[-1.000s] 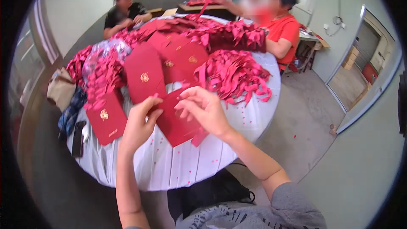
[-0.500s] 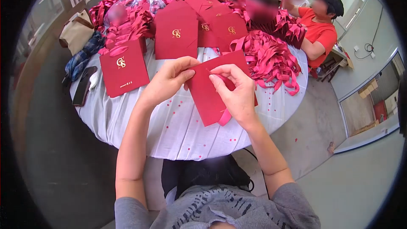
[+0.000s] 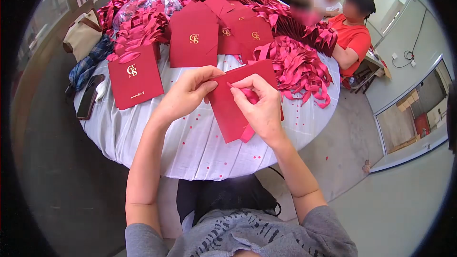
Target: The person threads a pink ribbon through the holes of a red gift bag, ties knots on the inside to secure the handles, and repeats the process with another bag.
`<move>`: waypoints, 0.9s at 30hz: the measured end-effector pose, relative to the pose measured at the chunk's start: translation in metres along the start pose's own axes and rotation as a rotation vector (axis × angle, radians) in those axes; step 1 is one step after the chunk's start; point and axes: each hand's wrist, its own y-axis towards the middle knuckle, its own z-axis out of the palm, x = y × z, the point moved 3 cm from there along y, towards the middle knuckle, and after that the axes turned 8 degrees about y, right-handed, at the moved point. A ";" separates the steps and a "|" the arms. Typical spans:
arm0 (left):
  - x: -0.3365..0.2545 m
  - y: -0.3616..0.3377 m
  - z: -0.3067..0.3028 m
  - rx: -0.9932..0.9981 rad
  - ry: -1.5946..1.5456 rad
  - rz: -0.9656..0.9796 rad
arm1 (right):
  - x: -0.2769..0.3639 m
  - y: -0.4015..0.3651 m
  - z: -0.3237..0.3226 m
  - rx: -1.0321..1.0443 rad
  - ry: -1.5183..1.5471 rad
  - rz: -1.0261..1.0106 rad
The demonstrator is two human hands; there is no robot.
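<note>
A dark red paper bag (image 3: 227, 118) is tilted above the front part of the table. My left hand (image 3: 191, 91) grips its upper left edge between thumb and fingers. At the bag's face, my right hand (image 3: 257, 104) pinches the end of a pink ribbon (image 3: 247, 134) between thumb and forefinger. The ribbon runs under the palm and hangs out below it, near the bag's lower right side. The ribbon's tip lies close to the upper middle of the bag.
A white-clothed round table (image 3: 138, 131) carries red bags with gold letters (image 3: 194, 43), a ribbon heap (image 3: 300, 69), a phone (image 3: 90, 97), a cream bag (image 3: 82, 33) and small red dots. A person in orange-red (image 3: 354, 43) sits at the right; others sit farther back.
The view has shifted slightly. My right hand has moved a little left across the bag with the ribbon. The person in orange-red has turned the head, and a blurred head nearby has moved.
</note>
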 end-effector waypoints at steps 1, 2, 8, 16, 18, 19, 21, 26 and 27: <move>-0.001 0.000 0.001 0.000 0.011 0.002 | 0.002 0.000 -0.001 0.002 -0.008 0.008; -0.003 -0.001 0.001 -0.001 0.022 0.002 | 0.002 0.000 -0.001 -0.001 -0.010 0.004; -0.007 -0.002 0.005 -0.015 0.100 -0.020 | 0.010 -0.002 -0.005 0.016 -0.038 -0.060; -0.040 -0.015 0.030 -0.280 0.571 0.246 | 0.023 -0.010 -0.014 -0.009 -0.025 -0.035; -0.054 -0.020 0.040 -0.336 0.696 0.315 | 0.029 -0.011 -0.018 -0.023 -0.036 -0.039; -0.054 -0.019 0.045 -0.329 0.689 0.329 | 0.034 -0.012 -0.019 -0.045 -0.059 -0.021; -0.054 -0.020 0.052 -0.367 0.725 0.350 | 0.037 -0.017 -0.019 -0.086 -0.068 -0.008; -0.054 -0.023 0.063 -0.417 0.759 0.379 | 0.030 -0.025 -0.019 -0.126 -0.050 -0.033; -0.054 -0.024 0.064 -0.424 0.774 0.379 | 0.030 -0.026 -0.019 -0.133 -0.055 -0.047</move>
